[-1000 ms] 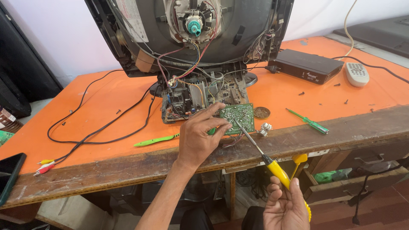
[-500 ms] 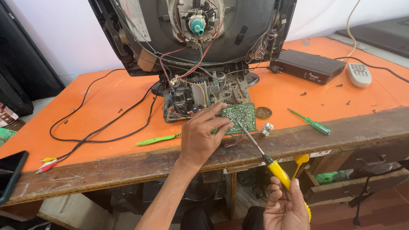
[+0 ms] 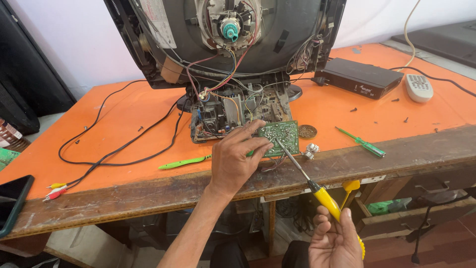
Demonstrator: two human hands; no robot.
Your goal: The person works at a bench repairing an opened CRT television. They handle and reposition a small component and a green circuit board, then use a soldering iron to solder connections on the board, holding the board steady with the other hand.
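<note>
Orange table [image 3: 124, 111] — television chassis [image 3: 238, 106], green screwdriver [image 3: 360, 142], remote [image 3: 419, 87].

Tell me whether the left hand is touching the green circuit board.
Touching: in the head view, the left hand has its fingers lying on the green circuit board.

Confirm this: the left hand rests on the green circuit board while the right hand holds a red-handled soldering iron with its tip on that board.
One detail is wrong: the handle is yellow, not red. The head view shows the left hand on the green circuit board and the right hand holding the yellow-handled soldering iron, tip on the board.
</note>
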